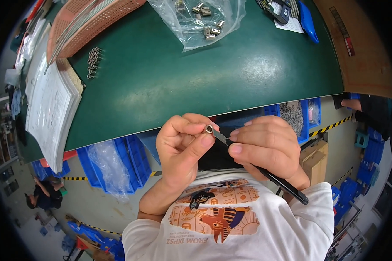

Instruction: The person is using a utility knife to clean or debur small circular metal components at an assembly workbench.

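Note:
My left hand [178, 145] pinches a small hollow metal sleeve [209, 129] between thumb and fingertips, its round open end turned up. In my right hand [268, 145] is a black utility knife [285, 186], its handle slanting down to the right past my palm. The knife's blade points left and reaches the side of the sleeve; whether it cuts into it I cannot tell. Both hands are in front of my chest, just off the near edge of the green table [161, 93]. Similar metal pieces [211, 31] lie in a clear plastic bag [185, 37] at the far middle.
A pink perforated basket [80, 30] holding thin rods stands far left, near a small heap of metal parts [93, 62] and a stack of papers [52, 108]. A blue tool [308, 24] lies far right. Blue bins [139, 161] sit below the table edge.

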Motion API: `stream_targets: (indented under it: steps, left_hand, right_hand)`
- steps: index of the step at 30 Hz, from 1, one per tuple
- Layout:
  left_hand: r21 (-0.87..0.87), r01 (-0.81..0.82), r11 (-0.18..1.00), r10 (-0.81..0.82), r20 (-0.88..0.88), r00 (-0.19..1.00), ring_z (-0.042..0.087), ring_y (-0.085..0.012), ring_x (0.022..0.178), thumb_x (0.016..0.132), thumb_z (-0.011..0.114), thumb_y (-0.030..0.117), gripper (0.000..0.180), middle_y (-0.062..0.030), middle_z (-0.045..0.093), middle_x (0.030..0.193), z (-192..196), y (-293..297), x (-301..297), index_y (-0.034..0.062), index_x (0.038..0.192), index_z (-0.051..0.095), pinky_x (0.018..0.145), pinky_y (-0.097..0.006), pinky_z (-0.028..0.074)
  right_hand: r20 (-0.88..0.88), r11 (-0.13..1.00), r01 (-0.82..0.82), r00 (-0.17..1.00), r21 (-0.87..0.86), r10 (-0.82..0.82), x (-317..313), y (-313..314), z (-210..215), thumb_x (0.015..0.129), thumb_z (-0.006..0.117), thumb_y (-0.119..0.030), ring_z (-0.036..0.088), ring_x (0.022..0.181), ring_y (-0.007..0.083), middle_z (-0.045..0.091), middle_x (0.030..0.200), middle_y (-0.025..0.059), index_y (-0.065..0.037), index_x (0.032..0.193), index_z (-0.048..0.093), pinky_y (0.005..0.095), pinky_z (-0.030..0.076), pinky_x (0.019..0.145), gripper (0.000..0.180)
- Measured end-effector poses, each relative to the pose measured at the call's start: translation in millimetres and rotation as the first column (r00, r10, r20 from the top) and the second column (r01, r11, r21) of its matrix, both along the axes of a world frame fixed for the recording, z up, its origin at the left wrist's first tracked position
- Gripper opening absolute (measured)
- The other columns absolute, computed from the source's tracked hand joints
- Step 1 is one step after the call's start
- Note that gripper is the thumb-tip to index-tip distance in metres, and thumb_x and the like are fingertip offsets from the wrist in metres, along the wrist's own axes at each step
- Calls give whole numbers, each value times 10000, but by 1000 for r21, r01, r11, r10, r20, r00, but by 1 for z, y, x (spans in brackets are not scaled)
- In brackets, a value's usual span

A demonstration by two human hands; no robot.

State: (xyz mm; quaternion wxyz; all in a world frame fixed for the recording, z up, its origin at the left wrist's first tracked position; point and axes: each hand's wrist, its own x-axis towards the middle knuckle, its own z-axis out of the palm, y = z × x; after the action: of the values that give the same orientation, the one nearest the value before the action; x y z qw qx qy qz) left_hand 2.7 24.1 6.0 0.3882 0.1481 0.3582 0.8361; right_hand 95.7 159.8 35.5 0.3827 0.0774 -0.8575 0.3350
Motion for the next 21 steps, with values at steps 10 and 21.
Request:
stream_targets:
  steps: [10, 21]
  left_hand:
    - [-14, 8, 1000, -7, 38, 999, 552, -164, 852, 728, 558, -111, 184, -152, 546, 921, -1, 1, 1, 17, 847, 500, 732, -238, 446]
    - [-6, -52, 999, 52, -20, 998, 556, -166, 828, 722, 555, -124, 191, -152, 547, 913, 1, -1, 6, 19, 834, 501, 734, -254, 454]
  right_hand:
    - [130, 1000, 9, 991, -17, -6, 2, 1, 0, 666, 660, -56, 593, 667, 180, 600, 760, 60, -84, 846, 563, 286, 475, 616, 206]
    - [44, 986, 57, 997, 155, -65, 0, 6, -7, 629, 606, -96, 580, 626, 169, 597, 735, 69, -37, 821, 616, 261, 468, 557, 202]
